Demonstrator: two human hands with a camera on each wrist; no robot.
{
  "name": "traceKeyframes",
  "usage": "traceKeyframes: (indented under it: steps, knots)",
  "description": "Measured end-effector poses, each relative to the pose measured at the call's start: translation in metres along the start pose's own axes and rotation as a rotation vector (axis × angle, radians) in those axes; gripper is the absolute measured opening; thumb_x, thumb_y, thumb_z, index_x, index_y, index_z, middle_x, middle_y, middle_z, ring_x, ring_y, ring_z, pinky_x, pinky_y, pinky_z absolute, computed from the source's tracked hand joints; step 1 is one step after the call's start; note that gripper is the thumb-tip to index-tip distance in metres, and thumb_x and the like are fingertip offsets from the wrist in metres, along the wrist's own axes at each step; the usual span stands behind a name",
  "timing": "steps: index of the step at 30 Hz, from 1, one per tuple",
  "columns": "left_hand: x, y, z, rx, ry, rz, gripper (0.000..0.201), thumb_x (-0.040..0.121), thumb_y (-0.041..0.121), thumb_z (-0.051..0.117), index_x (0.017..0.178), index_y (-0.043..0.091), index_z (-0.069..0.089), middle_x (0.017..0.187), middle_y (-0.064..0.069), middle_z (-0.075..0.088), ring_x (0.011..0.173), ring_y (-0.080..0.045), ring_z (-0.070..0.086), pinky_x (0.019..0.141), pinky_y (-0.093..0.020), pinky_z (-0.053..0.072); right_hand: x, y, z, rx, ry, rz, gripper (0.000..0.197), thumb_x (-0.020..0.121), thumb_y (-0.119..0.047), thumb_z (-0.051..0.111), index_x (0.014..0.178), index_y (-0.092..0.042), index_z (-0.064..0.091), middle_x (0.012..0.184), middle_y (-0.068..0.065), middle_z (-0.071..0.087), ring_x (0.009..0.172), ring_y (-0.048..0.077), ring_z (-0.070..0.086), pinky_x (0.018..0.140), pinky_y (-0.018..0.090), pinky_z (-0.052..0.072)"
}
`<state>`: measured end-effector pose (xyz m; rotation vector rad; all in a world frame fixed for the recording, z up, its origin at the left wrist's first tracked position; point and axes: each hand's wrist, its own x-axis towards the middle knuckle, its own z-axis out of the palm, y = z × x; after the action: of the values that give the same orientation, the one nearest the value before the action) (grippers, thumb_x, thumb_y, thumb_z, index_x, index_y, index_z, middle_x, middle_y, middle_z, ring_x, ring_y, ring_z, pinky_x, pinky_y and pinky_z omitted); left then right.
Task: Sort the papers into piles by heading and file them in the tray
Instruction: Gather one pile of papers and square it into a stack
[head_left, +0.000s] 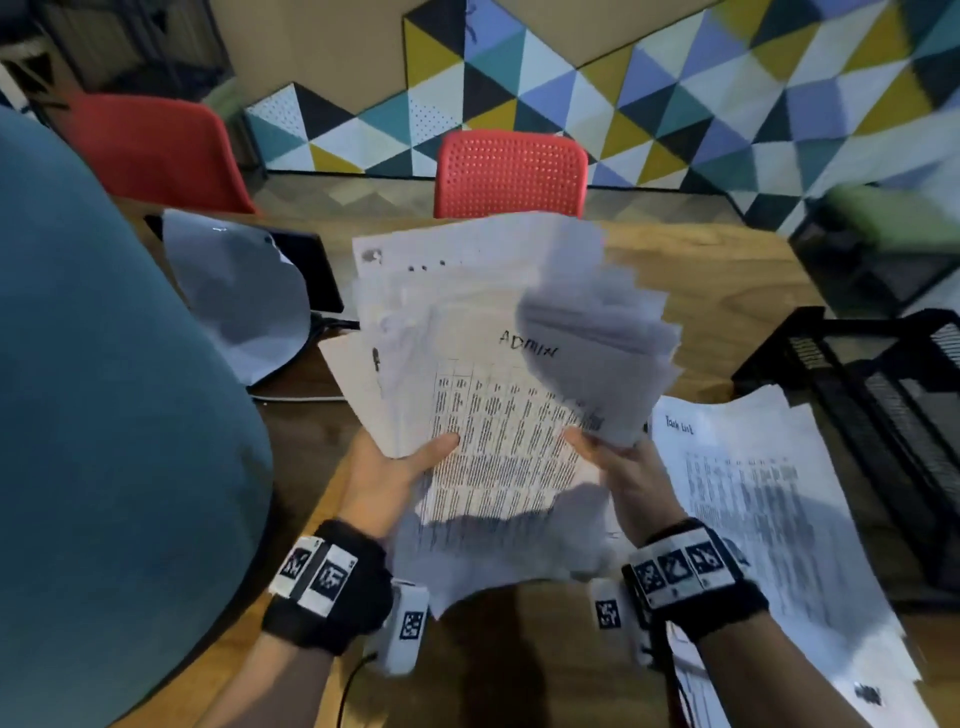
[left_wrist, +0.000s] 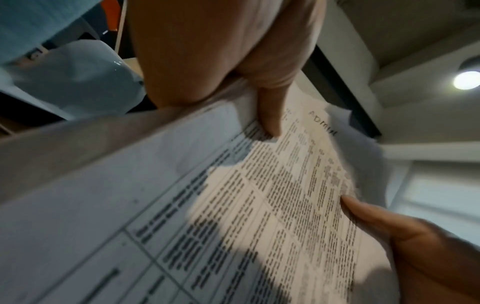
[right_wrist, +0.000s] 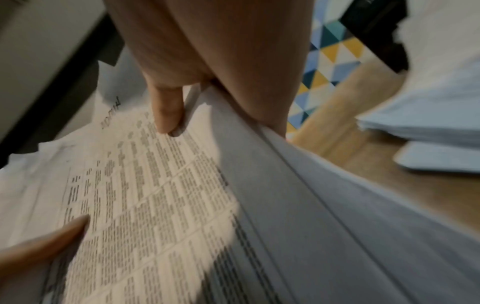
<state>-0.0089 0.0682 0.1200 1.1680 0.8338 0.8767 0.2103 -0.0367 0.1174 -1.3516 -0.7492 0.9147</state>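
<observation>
I hold a thick stack of printed papers (head_left: 467, 364) up over the wooden table. My left hand (head_left: 400, 467) grips its lower left edge, thumb pressed on a sheet headed "ADMIN" (head_left: 524, 345), whose table of text fills the left wrist view (left_wrist: 259, 205). My right hand (head_left: 613, 462) pinches a bundle of sheets (head_left: 613, 322) that curls up and to the right off the stack; its thumb (right_wrist: 166, 111) lies on the ADMIN sheet (right_wrist: 142, 185). A pile headed "Task List" (head_left: 753, 493) lies on the table at the right. The black mesh tray (head_left: 857, 374) stands beyond it.
A white helmet-like object (head_left: 239, 301) and a dark tablet (head_left: 306, 260) sit on the table (head_left: 727, 291) at the left. Red chairs (head_left: 511, 174) stand behind the table. A teal shape (head_left: 104, 415) fills the left edge. Another black mesh rack (head_left: 878, 265) stands at far right.
</observation>
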Motion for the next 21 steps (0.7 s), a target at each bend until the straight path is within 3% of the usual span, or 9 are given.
traceKeyframes:
  steps: [2, 3, 5, 6, 10, 13, 14, 18, 21]
  knots:
    - [0.007, 0.017, -0.002, -0.033, -0.063, 0.066, 0.054, 0.075, -0.017, 0.071, 0.117, 0.016, 0.064, 0.111, 0.005, 0.075, 0.107, -0.01, 0.069, 0.085, -0.02, 0.055, 0.001, -0.024, 0.001, -0.011, 0.033, -0.098, 0.036, 0.074, -0.003, 0.072, 0.104, 0.014, 0.061, 0.077, 0.0, 0.073, 0.071, 0.009, 0.068, 0.064, 0.021, 0.052]
    - [0.01, 0.023, -0.005, -0.065, -0.095, 0.1, 0.056, 0.071, -0.017, 0.074, 0.118, 0.014, 0.063, 0.116, -0.002, 0.074, 0.111, -0.017, 0.068, 0.089, -0.026, 0.056, -0.001, -0.038, 0.001, -0.017, 0.035, -0.136, 0.037, 0.072, -0.002, 0.072, 0.103, 0.016, 0.061, 0.076, 0.004, 0.074, 0.068, 0.013, 0.069, 0.061, 0.022, 0.053]
    - [0.017, 0.034, -0.007, -0.093, -0.143, 0.164, 0.058, 0.065, -0.01, 0.081, 0.118, 0.008, 0.065, 0.118, -0.012, 0.072, 0.114, -0.028, 0.067, 0.094, -0.038, 0.056, 0.0, -0.053, -0.001, -0.064, 0.022, -0.171, 0.033, 0.07, 0.003, 0.076, 0.1, 0.013, 0.067, 0.081, 0.01, 0.076, 0.073, 0.016, 0.072, 0.063, 0.023, 0.055]
    - [0.021, 0.035, -0.007, -0.088, -0.146, 0.191, 0.055, 0.064, -0.007, 0.083, 0.115, 0.008, 0.066, 0.116, -0.012, 0.073, 0.113, -0.029, 0.067, 0.095, -0.04, 0.055, 0.001, -0.055, -0.001, -0.086, 0.025, -0.178, 0.029, 0.071, 0.003, 0.077, 0.098, 0.01, 0.069, 0.084, 0.006, 0.077, 0.077, 0.015, 0.073, 0.065, 0.023, 0.056]
    - [0.029, 0.016, -0.008, -0.016, -0.097, 0.199, 0.051, 0.063, 0.009, 0.086, 0.11, 0.015, 0.068, 0.109, 0.0, 0.076, 0.108, -0.019, 0.07, 0.094, -0.039, 0.055, 0.005, -0.023, 0.0, -0.048, 0.088, -0.151, 0.037, 0.069, 0.003, 0.08, 0.105, -0.001, 0.069, 0.1, 0.014, 0.075, 0.094, 0.032, 0.071, 0.077, 0.04, 0.058]
    - [0.027, -0.007, -0.017, 0.086, -0.075, 0.126, 0.064, 0.051, 0.049, 0.094, 0.107, 0.032, 0.07, 0.109, 0.009, 0.075, 0.108, -0.011, 0.069, 0.095, -0.04, 0.053, -0.004, 0.01, 0.003, -0.085, 0.124, -0.136, 0.038, 0.07, -0.004, 0.081, 0.107, -0.002, 0.069, 0.102, 0.015, 0.074, 0.095, 0.031, 0.07, 0.076, 0.039, 0.058]
    - [0.027, -0.01, -0.019, 0.101, -0.089, 0.123, 0.064, 0.049, 0.053, 0.094, 0.106, 0.036, 0.071, 0.11, 0.008, 0.075, 0.107, -0.011, 0.069, 0.095, -0.04, 0.053, -0.006, 0.014, 0.004, -0.099, 0.123, -0.134, 0.039, 0.071, -0.006, 0.081, 0.107, -0.001, 0.068, 0.102, 0.015, 0.074, 0.096, 0.03, 0.07, 0.075, 0.037, 0.058]
    - [0.028, -0.01, -0.024, 0.095, -0.141, 0.143, 0.06, 0.054, 0.046, 0.094, 0.107, 0.034, 0.071, 0.112, 0.001, 0.075, 0.11, -0.018, 0.069, 0.097, -0.044, 0.052, -0.001, 0.014, 0.003, -0.071, 0.08, -0.138, 0.046, 0.073, 0.012, 0.075, 0.116, 0.008, 0.058, 0.104, 0.02, 0.072, 0.097, 0.031, 0.07, 0.075, 0.034, 0.058]
    - [0.03, -0.015, -0.028, 0.077, -0.146, 0.13, 0.063, 0.056, 0.042, 0.094, 0.112, 0.026, 0.071, 0.114, -0.003, 0.075, 0.112, -0.022, 0.068, 0.098, -0.046, 0.052, 0.008, 0.02, 0.001, -0.024, 0.116, -0.136, 0.072, 0.068, 0.007, 0.083, 0.128, 0.0, 0.043, 0.118, 0.026, 0.062, 0.107, 0.036, 0.065, 0.081, 0.046, 0.058]
